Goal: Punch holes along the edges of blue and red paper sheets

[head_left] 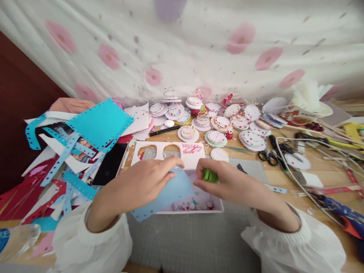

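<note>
My left hand (pixel 155 178) grips a light blue sheet of paper (pixel 173 189), pinched near its upper edge, with punched holes along its lower left edge. In my right hand (pixel 224 176) is a small green hole punch (pixel 209 175), with the fingers curled round it. Paper and punch are close together but apart, above a shallow white box (pixel 218 207). Small coloured bits lie inside the box. Behind it a white card (pixel 193 154) with cut-out ovals and red scribbles partly shows. A grey cutting mat (pixel 182 239) lies underneath.
At the left are a heap of paper scraps, a punched turquoise sheet (pixel 99 123) and a black phone (pixel 110 167). Several dotted paper discs (pixel 176 110) stand along the back. Scissors (pixel 267 157), a white cable (pixel 287 170) and a blue-handled tool (pixel 338 210) are at the right.
</note>
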The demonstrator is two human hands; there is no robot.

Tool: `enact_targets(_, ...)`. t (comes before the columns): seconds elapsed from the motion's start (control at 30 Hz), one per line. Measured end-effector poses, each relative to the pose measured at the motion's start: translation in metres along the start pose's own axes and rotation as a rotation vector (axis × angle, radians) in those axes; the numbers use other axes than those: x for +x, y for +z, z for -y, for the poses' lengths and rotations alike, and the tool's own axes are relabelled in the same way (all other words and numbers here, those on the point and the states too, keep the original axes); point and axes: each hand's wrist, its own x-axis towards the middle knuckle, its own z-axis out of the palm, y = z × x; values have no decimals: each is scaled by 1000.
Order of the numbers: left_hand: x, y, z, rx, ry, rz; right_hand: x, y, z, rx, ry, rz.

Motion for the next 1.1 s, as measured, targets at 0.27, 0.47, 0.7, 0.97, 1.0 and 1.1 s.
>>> enact_targets(0.27, 2, -2, -3, -2, -2, -37, -10, -9, 0, 429, -94, 26)
enact_targets(0.47, 1, -1, -6, 8, -1, -19, -10, -4, 8, 346, -56, -18)
enact_targets(0.7, 2, 2, -8, 46, 3, 20, -12, 0, 14, 86, -29, -88)
enact_targets(0.97, 3, 4, -7, 69, -5, 37, -12, 4, 17, 9, -68, -145)
enact_targets(1.0, 3, 4, -7, 71, 0, 34, -11, 4, 17, 0, -74, -152)
enact_targets(1.1, 3, 5, -7, 94, -6, 22, -10, 6, 16, -32, -83, -172)
